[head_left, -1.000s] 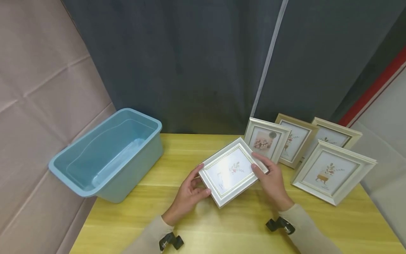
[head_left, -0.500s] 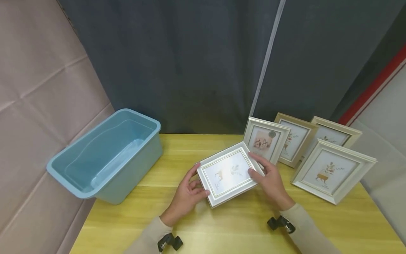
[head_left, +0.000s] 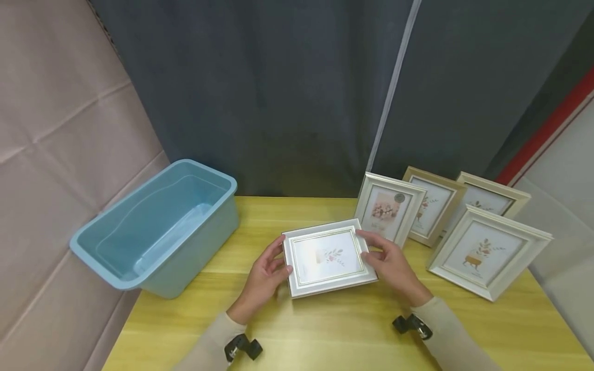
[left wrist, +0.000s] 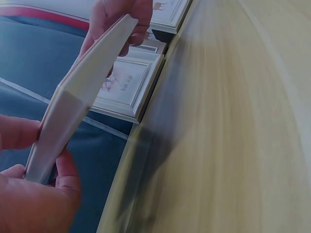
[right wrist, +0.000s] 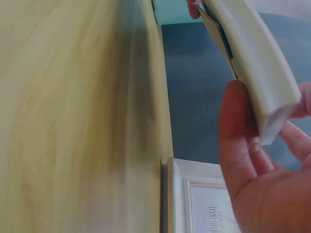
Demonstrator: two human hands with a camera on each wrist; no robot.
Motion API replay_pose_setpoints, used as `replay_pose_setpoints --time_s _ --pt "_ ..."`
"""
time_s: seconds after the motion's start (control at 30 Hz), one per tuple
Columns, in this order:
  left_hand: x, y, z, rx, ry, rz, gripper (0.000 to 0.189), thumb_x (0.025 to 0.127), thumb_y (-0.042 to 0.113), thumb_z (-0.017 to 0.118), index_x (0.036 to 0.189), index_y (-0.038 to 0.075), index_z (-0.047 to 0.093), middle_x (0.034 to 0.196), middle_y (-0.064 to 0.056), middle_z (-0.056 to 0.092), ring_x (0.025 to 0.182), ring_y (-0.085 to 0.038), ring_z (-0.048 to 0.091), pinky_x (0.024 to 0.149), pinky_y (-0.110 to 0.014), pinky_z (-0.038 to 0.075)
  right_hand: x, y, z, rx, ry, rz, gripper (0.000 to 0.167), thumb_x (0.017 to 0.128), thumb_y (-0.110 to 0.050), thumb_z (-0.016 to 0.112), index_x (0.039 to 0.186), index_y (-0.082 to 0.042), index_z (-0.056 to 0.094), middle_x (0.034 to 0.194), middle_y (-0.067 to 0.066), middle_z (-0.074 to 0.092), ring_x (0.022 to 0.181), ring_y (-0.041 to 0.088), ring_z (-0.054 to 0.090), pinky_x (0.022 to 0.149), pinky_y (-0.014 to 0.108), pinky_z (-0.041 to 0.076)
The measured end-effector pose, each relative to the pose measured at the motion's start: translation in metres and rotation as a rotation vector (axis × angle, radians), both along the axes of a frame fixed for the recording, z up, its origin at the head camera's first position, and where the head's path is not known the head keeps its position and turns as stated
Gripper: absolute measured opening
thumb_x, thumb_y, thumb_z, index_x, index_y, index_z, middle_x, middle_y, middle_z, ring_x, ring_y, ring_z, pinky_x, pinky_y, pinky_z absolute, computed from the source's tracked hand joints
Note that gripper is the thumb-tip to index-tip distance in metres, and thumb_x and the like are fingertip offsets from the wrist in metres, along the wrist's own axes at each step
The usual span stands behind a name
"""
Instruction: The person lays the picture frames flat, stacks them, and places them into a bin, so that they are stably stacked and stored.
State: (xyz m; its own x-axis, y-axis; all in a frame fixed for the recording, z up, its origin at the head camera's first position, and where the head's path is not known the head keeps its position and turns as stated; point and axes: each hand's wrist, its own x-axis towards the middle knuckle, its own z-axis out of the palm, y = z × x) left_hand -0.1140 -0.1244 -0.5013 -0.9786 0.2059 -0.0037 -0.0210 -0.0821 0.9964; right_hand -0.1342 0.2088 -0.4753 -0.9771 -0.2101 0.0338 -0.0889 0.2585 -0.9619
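Note:
A white picture frame (head_left: 330, 258) with a thin gold inner line and a plant print is held above the table, face up and lying sideways. My left hand (head_left: 261, 281) pinches its left edge between thumb and fingers. On the opposite edge my right hand (head_left: 392, 268) grips in the same way. Seen from the left wrist, the picture frame (left wrist: 73, 99) shows its edge, with the left thumb and fingers (left wrist: 36, 189) at its lower end. In the right wrist view, the right hand (right wrist: 265, 189) holds one end, and a fingertip shows at the far end.
Behind the right hand stands a white frame with a pink flower print (head_left: 386, 208). Further right are a tan frame (head_left: 433, 198), a cream frame (head_left: 492, 193) and a white deer-print frame (head_left: 484, 252). A blue plastic tub (head_left: 204, 242) sits at the table's (head_left: 325, 335) left.
Both hands have turned the held picture frame so its long side lies nearly level across my view. It has shifted slightly left and lower. The tub and standing frames stay put.

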Motion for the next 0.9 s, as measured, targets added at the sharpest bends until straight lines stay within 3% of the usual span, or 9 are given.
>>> replay_pose_setpoints --time_s 0.27,0.43,0.57,0.73,0.9 --pt "-0.009 -0.007 -0.005 -0.082 -0.015 0.023 0.077 0.097 -0.007 0.066 0.163 0.025 0.042 0.161 -0.015 0.049 0.13 -0.035 0.06 0.097 -0.025 0.058 -0.005 -0.001 -0.013 0.161 0.048 0.009 0.055 0.097 -0.006 0.073 0.15 -0.014 0.059 0.135 0.021 0.064 0.093 0.018 0.069 0.078 0.027 0.06" --pt "-0.014 -0.01 -0.012 -0.115 -0.054 0.012 0.076 0.098 -0.006 0.064 0.164 0.025 0.04 0.16 -0.016 0.049 0.133 -0.034 0.06 0.097 -0.032 0.06 -0.006 -0.002 -0.019 0.193 0.01 0.035 0.059 0.096 -0.01 0.077 0.151 -0.017 0.058 0.128 0.021 0.065 0.095 0.022 0.068 0.074 0.028 0.059" --pt "-0.015 -0.013 -0.017 -0.208 -0.069 -0.029 0.081 0.097 0.001 0.07 0.167 0.024 0.034 0.158 -0.016 0.051 0.133 -0.034 0.059 0.1 -0.036 0.059 -0.007 0.0 -0.025 0.198 -0.015 0.083 0.065 0.094 -0.009 0.079 0.154 -0.016 0.055 0.132 0.024 0.063 0.091 0.023 0.07 0.067 0.03 0.059" --pt "-0.016 -0.016 -0.015 -0.363 -0.074 -0.101 0.094 0.095 0.008 0.077 0.169 0.029 0.024 0.152 -0.017 0.053 0.113 -0.026 0.064 0.089 -0.032 0.06 -0.008 0.001 -0.029 0.187 0.0 0.149 0.07 0.092 -0.007 0.081 0.155 -0.007 0.05 0.13 0.026 0.063 0.091 0.024 0.071 0.069 0.029 0.061" --pt "-0.019 -0.016 -0.016 -0.414 -0.076 -0.131 0.094 0.094 0.007 0.078 0.169 0.025 0.025 0.146 -0.017 0.054 0.108 -0.026 0.061 0.086 -0.034 0.057 -0.009 0.001 -0.03 0.186 -0.018 0.167 0.071 0.091 -0.006 0.081 0.155 -0.003 0.049 0.128 0.029 0.063 0.091 0.026 0.071 0.07 0.031 0.063"
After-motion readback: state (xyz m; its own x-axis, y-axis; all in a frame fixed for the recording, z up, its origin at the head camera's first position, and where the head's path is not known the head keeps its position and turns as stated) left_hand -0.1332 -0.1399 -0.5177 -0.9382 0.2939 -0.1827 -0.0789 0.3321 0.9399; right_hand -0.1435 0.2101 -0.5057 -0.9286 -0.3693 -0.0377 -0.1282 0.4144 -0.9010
